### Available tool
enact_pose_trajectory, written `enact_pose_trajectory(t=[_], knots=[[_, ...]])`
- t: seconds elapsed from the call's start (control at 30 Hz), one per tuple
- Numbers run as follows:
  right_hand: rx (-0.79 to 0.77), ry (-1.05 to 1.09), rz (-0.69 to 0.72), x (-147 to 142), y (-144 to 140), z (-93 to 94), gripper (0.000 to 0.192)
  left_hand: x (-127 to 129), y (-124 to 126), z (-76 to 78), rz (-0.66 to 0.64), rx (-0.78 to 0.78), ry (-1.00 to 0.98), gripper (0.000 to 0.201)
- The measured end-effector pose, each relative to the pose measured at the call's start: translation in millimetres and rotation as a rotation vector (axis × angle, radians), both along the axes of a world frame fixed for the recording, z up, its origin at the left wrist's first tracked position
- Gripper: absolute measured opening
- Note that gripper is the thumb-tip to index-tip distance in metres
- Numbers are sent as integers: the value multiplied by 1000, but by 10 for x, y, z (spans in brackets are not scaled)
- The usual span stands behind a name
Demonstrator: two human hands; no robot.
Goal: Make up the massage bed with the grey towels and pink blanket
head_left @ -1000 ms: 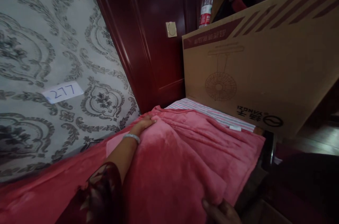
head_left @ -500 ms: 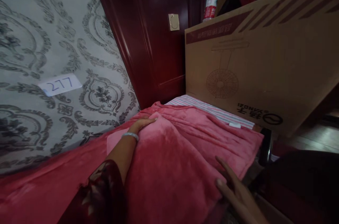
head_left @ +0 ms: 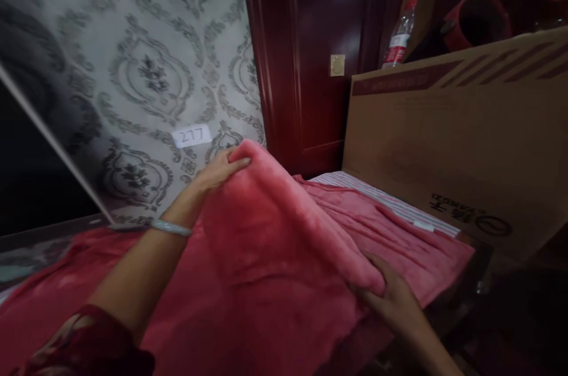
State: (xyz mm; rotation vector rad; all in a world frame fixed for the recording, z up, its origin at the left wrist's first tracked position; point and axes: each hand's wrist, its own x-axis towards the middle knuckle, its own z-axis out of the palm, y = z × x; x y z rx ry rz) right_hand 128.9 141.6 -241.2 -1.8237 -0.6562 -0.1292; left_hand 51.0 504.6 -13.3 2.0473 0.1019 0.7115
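We had both hands closed on the pink blanket (head_left: 275, 246), left hand (head_left: 219, 170) lifting a corner near the wall, right hand (head_left: 390, 296) pinching the bed-edge fold (a soft, slippery fleece); a loose pinch could have let it slide toward the cardboard box (head_left: 465, 139).

The blanket (head_left: 275, 246) is pink-red and plain, with a soft fleece look. Under it lies a sheet (head_left: 386, 201) with thin stripes in white, pink and grey. The wallpaper (head_left: 146, 68) is pale grey with darker grey ornamental medallions, and a white label (head_left: 191, 136) on it has blue numbers. The door (head_left: 319, 50) is dark glossy red-brown. The cardboard box (head_left: 457, 139) is brown with dark red stripes. The bottle (head_left: 398, 35) is clear with a red label and red cap. The bracelet (head_left: 171, 227) is pale bluish-white.
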Motion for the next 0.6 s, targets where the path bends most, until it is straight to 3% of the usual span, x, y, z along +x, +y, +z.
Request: enact_pose_trajectory(t=[0.07,0.17,0.27,0.37,0.5,0.6], knots=[[77,-86,3,-92,25,260,52,-476,19,223,-4,-14,-43,57],[127,-187,40,-240,6,809,46,-1210,55,494,62,-75,-111,52],[105,-267,128,-348,68,1389,41,-1885,113,612,155,-146,-245,48],[69,-317,232,-347,403,1752,40,-2392,215,503,236,-245,-275,50],[-25,-291,438,-238,1192,1859,35,-2765,423,179,420,-317,-137,51],[0,-410,457,-196,1639,1986,32,-2923,545,77,503,-314,-230,52]])
